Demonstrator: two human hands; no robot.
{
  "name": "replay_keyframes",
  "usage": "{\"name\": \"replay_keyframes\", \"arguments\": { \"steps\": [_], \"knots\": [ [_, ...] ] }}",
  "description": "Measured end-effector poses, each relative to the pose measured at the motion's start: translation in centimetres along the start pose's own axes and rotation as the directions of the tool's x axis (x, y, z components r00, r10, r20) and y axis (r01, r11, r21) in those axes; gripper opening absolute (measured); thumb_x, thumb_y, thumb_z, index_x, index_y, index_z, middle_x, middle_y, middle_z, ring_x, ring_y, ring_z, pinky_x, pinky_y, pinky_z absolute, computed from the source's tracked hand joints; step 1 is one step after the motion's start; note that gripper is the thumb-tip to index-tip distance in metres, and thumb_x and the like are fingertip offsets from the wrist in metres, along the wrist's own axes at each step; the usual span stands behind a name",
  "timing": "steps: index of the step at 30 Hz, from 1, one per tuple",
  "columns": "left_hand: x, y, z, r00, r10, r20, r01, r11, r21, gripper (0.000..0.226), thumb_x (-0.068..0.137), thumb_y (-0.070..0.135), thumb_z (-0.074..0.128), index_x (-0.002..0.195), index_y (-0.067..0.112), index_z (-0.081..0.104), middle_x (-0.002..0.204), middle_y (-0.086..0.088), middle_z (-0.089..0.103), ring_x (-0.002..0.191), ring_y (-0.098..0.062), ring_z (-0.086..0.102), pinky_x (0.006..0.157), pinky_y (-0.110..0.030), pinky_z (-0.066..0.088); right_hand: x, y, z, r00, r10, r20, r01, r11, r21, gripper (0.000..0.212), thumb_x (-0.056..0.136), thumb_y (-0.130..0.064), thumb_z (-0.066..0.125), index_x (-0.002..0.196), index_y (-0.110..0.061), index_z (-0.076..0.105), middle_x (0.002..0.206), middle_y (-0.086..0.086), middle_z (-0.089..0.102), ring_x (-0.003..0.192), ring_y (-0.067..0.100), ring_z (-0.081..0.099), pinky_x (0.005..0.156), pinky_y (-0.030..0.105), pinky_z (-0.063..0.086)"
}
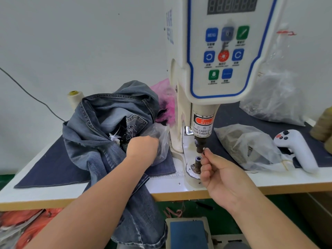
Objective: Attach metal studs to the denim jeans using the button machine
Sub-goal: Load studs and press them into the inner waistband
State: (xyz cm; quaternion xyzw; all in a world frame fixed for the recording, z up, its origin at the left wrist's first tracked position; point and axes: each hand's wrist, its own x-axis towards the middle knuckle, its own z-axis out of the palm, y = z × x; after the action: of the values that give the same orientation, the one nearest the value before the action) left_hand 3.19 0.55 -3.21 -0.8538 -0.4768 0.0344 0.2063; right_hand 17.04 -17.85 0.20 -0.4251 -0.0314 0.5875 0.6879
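Right hand pinches a small stud at the button machine punch, centre frame; seat it square, fingertips out. Left hand digs into a plastic bag, grip hidden, beside the jeans heaped centre-left.

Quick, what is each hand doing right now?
Left hand: reaching into a clear plastic bag; fingers hidden, so its grip cannot be told.
Right hand: pinching a small stud at the machine's punch.
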Motion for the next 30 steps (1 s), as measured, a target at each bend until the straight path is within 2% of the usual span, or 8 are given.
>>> {"name": "replay_keyframes", "arguments": {
  "steps": [5, 11, 15, 18, 21, 24, 28, 30],
  "knots": [
    [0.0, 0.0, 0.3, 1.0, -0.016, -0.013, 0.016, 1.0, -0.026, 0.026, 0.091, 0.012, 0.053, 0.116, 0.019, 0.054, 0.104, -0.002, 0.069, 0.091, -0.027, 0.068, 0.061, -0.033, 0.039, 0.4, 0.1, 0.0, 0.998, 0.005, -0.06, -0.009, 0.997, -0.072, 0.014, 0.083, -0.017, 0.073, 0.083, -0.004, 0.067, 0.057, 0.003, 0.057, 0.039, 0.008, 0.048, 0.034, 0.018, 0.041],
    [0.0, -0.1, 0.0, 0.996, -0.061, 0.069, 0.057, 0.997, 0.056, 0.028, 0.087, 0.008, 0.06, 0.114, 0.017, 0.061, 0.105, -0.001, 0.069, 0.092, -0.027, 0.069, 0.059, -0.032, 0.039, 0.4, 0.5, 0.1, 0.998, 0.052, -0.018, -0.053, 0.999, -0.012, 0.026, 0.068, -0.022, 0.075, 0.084, -0.005, 0.065, 0.053, 0.001, 0.051, 0.035, 0.007, 0.04, 0.03, 0.018, 0.034],
    [0.3, -0.1, -0.2, 0.991, -0.077, 0.113, 0.067, 0.994, 0.085, 0.027, 0.087, 0.007, 0.057, 0.111, 0.016, 0.066, 0.106, -0.001, 0.07, 0.093, -0.026, 0.069, 0.058, -0.032, 0.038, 0.3, 0.6, 0.4, 0.996, 0.083, -0.019, -0.082, 0.994, 0.076, 0.024, 0.074, -0.02, 0.074, 0.089, -0.004, 0.065, 0.052, 0.0, 0.052, 0.034, 0.006, 0.04, 0.03, 0.017, 0.034],
    [0.4, -0.2, -0.1, 0.994, -0.071, 0.08, 0.069, 0.997, 0.028, 0.03, 0.087, 0.008, 0.058, 0.115, 0.018, 0.061, 0.107, -0.001, 0.069, 0.093, -0.027, 0.068, 0.056, -0.032, 0.036, 0.2, 0.7, 0.8, 0.996, 0.088, -0.003, -0.087, 0.987, 0.134, 0.027, 0.07, -0.018, 0.073, 0.091, -0.003, 0.065, 0.051, 0.0, 0.052, 0.035, 0.004, 0.041, 0.03, 0.017, 0.035],
    [0.5, -0.6, 0.4, 0.996, -0.082, 0.034, 0.085, 0.993, -0.084, 0.031, 0.09, 0.009, 0.05, 0.119, 0.02, 0.056, 0.109, -0.003, 0.068, 0.095, -0.029, 0.068, 0.063, -0.035, 0.041, 0.1, 0.6, 0.7, 0.996, 0.09, 0.004, -0.09, 0.983, 0.16, 0.019, 0.082, -0.017, 0.071, 0.091, -0.002, 0.065, 0.051, 0.0, 0.051, 0.035, 0.005, 0.041, 0.03, 0.017, 0.035],
    [0.5, -1.2, 0.8, 0.992, -0.112, 0.062, 0.122, 0.973, -0.196, 0.032, 0.091, 0.011, 0.046, 0.119, 0.021, 0.056, 0.11, -0.006, 0.066, 0.095, -0.031, 0.067, 0.067, -0.037, 0.046, 0.1, 0.5, 0.5, 0.997, 0.079, 0.01, -0.08, 0.985, 0.155, 0.013, 0.088, -0.014, 0.067, 0.089, -0.001, 0.064, 0.052, 0.001, 0.051, 0.036, 0.006, 0.041, 0.031, 0.017, 0.035],
    [0.5, -1.3, 0.8, 0.989, -0.108, 0.097, 0.127, 0.968, -0.218, 0.032, 0.091, 0.011, 0.045, 0.116, 0.022, 0.06, 0.112, -0.007, 0.066, 0.097, -0.031, 0.066, 0.076, -0.041, 0.053, 0.0, 0.4, 0.4, 0.999, 0.051, 0.003, -0.051, 0.99, 0.13, 0.008, 0.087, -0.007, 0.065, 0.083, -0.001, 0.061, 0.051, 0.002, 0.051, 0.035, 0.007, 0.042, 0.031, 0.018, 0.035],
    [0.5, -1.2, 0.8, 0.991, -0.103, 0.086, 0.119, 0.969, -0.217, 0.032, 0.091, 0.011, 0.045, 0.117, 0.022, 0.06, 0.112, -0.006, 0.066, 0.097, -0.031, 0.066, 0.075, -0.04, 0.052, 0.1, 0.5, 0.4, 0.999, 0.033, -0.012, -0.032, 0.993, 0.112, 0.008, 0.087, -0.005, 0.064, 0.082, -0.001, 0.061, 0.051, 0.002, 0.052, 0.036, 0.007, 0.042, 0.031, 0.018, 0.035]
  ]
}}
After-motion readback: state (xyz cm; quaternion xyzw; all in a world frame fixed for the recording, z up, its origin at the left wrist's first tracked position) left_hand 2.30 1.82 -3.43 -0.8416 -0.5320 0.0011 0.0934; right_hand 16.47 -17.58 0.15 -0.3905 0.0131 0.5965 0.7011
